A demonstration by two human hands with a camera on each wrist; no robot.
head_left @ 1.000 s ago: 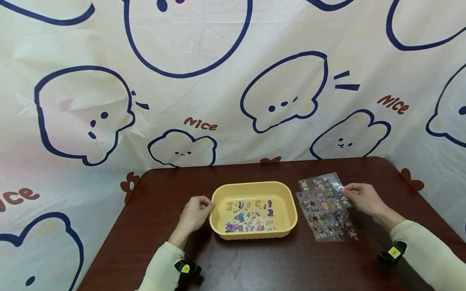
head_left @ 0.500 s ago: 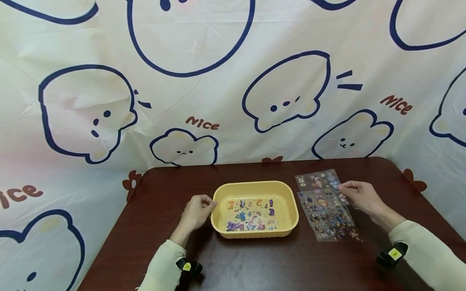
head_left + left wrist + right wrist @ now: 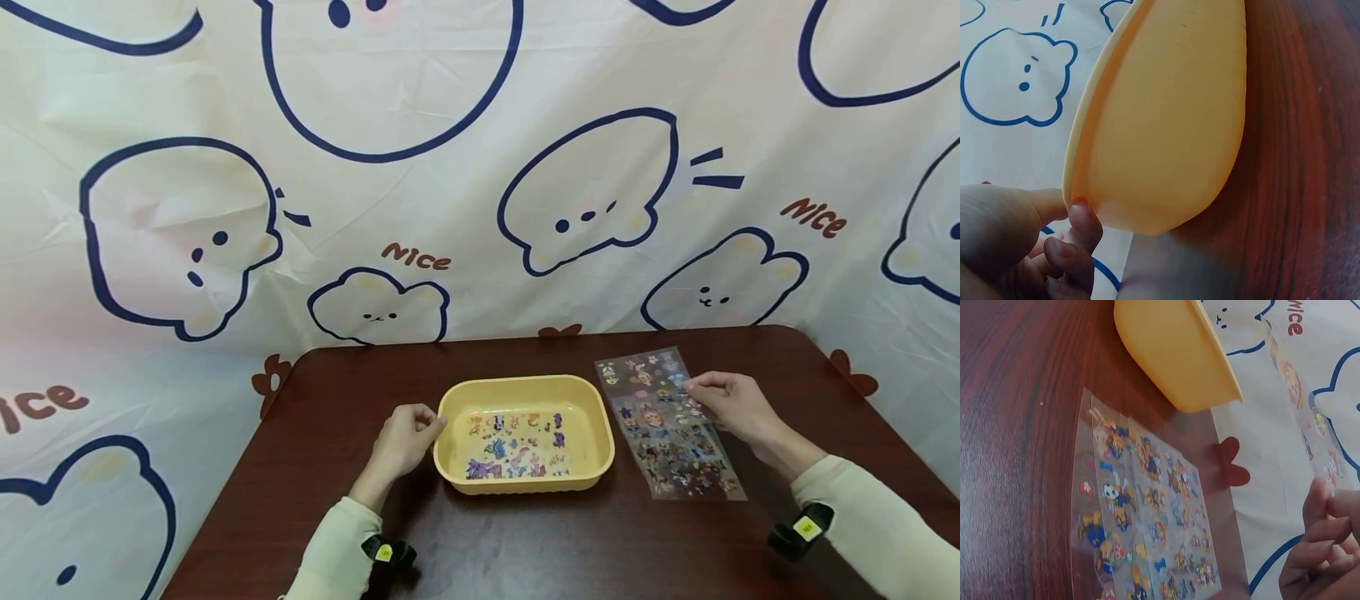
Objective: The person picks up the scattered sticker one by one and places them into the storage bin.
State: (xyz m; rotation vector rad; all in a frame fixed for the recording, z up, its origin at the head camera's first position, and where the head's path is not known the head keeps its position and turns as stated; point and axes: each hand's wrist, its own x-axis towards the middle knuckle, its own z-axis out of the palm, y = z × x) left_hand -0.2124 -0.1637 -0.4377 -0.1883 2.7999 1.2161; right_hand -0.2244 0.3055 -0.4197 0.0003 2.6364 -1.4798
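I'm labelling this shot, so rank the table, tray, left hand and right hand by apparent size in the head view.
1. Table
2. Tray
Then the left hand and right hand, too alike to rank.

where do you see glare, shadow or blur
Head view: pale sheen on the tabletop in front of the yellow tray; left wrist: dark shadow along the tray's lower edge; right wrist: the raised sticker sheet looks soft, washed out against the cartoon backdrop.

Right grip (image 3: 1325,547) pinching sticker sheet (image 3: 1305,406), overlapping sheets (image 3: 1159,515), yellow tray (image 3: 1175,350)
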